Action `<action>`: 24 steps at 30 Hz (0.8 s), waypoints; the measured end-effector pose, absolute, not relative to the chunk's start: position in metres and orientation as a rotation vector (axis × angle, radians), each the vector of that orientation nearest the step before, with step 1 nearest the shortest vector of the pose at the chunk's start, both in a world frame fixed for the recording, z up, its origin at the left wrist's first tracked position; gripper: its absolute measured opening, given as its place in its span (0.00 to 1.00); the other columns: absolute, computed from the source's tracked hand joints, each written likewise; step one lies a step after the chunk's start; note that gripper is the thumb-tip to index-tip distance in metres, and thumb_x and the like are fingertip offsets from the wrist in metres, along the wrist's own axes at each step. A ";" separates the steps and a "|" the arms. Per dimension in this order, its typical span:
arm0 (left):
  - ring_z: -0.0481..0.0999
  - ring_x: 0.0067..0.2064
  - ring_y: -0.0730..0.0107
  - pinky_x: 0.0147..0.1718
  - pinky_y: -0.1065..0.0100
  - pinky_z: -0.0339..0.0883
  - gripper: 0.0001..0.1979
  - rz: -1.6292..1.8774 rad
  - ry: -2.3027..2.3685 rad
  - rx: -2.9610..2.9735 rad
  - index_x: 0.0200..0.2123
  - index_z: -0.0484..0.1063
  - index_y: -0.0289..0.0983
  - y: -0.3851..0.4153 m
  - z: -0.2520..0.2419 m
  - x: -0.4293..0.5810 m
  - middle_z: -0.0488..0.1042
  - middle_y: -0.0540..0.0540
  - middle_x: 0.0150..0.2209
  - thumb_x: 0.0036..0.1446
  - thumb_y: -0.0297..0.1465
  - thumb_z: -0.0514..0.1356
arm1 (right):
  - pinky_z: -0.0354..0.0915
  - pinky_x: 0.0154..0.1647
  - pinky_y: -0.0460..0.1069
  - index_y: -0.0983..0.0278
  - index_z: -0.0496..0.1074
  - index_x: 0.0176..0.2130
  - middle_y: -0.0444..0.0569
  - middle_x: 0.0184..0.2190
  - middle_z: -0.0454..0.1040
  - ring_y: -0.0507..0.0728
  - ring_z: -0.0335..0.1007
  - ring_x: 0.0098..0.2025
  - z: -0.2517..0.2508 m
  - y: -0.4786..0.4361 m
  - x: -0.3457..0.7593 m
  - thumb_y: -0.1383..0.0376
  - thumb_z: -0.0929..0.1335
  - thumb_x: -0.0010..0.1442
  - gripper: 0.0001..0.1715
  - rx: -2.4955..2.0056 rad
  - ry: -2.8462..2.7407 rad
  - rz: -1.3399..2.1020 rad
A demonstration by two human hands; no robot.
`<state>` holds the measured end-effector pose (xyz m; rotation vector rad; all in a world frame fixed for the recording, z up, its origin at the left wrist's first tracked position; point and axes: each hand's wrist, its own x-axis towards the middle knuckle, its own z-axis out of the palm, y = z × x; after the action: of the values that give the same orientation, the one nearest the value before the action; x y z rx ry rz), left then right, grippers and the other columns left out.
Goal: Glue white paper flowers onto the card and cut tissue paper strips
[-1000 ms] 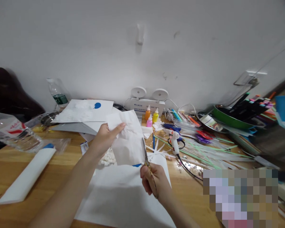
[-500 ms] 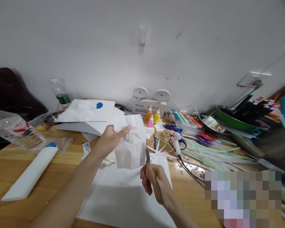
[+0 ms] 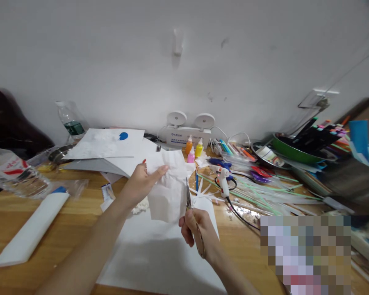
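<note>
My left hand (image 3: 144,182) pinches a creased white tissue (image 3: 167,196) near its upper left, thumb on top. The tissue hangs over a large white sheet of paper (image 3: 153,254) lying on the table. My right hand (image 3: 197,229) is closed round the handles of a pair of scissors (image 3: 188,196). Their blades point up along the tissue's right edge; whether they are cutting into it I cannot tell. Behind the tissue lies a small heap of white crumpled bits (image 3: 140,206), partly hidden. White paper strips (image 3: 204,192) fan out just beyond the scissors.
A glue gun (image 3: 223,180) with a black cord stands right of the strips. Orange, yellow and pink paint bottles (image 3: 199,148) stand before a white router (image 3: 184,139). A rolled white paper (image 3: 33,229) and water bottle (image 3: 15,172) lie left. A green pan (image 3: 295,147) holds markers.
The whole scene has shifted a little to the left as the head turned. Both hands keep their holds on the tissue and the scissors, with hardly any movement between them.
</note>
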<state>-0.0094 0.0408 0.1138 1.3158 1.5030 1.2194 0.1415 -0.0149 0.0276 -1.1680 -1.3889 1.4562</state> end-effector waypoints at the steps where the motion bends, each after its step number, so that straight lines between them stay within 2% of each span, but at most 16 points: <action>1: 0.69 0.21 0.70 0.16 0.74 0.57 0.14 1.220 1.505 1.339 0.23 0.70 0.33 0.041 0.113 -0.010 0.66 0.52 0.13 0.39 0.40 0.62 | 0.45 0.11 0.41 0.67 0.62 0.21 0.39 0.07 0.56 0.45 0.48 0.10 0.028 -0.015 0.141 0.40 0.55 0.51 0.34 -1.174 -1.387 1.450; 19: 0.69 0.22 0.70 0.18 0.73 0.59 0.16 1.242 1.470 1.404 0.27 0.71 0.31 0.042 0.114 -0.013 0.70 0.50 0.18 0.40 0.40 0.61 | 0.41 0.08 0.40 0.66 0.60 0.21 0.38 0.06 0.57 0.44 0.46 0.07 0.026 -0.013 0.141 0.38 0.58 0.46 0.33 -1.235 -1.344 1.517; 24: 0.69 0.23 0.70 0.18 0.73 0.59 0.16 1.229 1.479 1.373 0.28 0.71 0.32 0.041 0.115 -0.012 0.70 0.49 0.19 0.40 0.39 0.61 | 0.41 0.08 0.40 0.66 0.60 0.21 0.38 0.06 0.56 0.44 0.45 0.07 0.028 -0.014 0.141 0.39 0.56 0.48 0.33 -1.235 -1.349 1.504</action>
<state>-0.0123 0.0412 0.1152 1.3727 1.4789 1.2294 0.1405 -0.0142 0.0279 -1.2349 -1.3487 1.5038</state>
